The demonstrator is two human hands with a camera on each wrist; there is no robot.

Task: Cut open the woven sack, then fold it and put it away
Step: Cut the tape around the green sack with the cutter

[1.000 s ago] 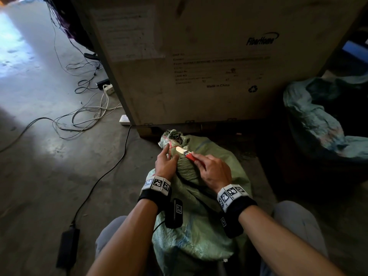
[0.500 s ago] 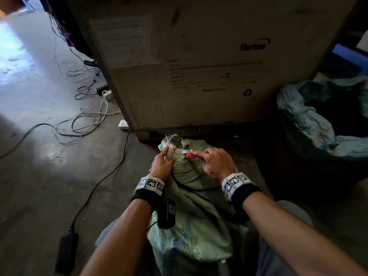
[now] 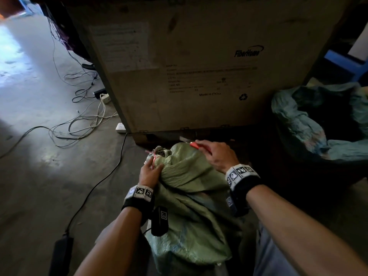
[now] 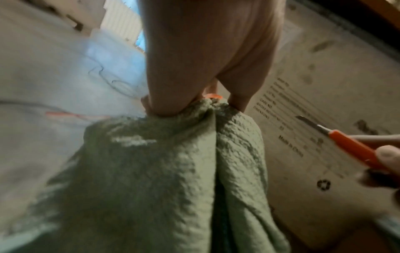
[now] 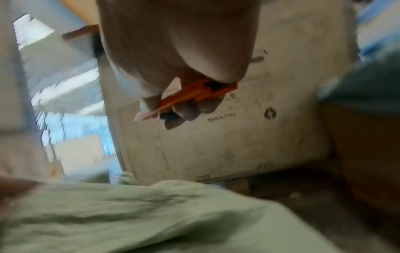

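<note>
Right now the left hand is gripping the gathered neck of the green woven sack, which is standing between the person's knees at six o'clock from the big wooden crate. The right hand, curled round an orange utility knife, is hovering apart from the sack, and the tied neck with its red string is lying toward nine o'clock of the blade. That blade's long axis is pointing toward ten o'clock, so the left hand is plainly the nearer one to the knot.
</note>
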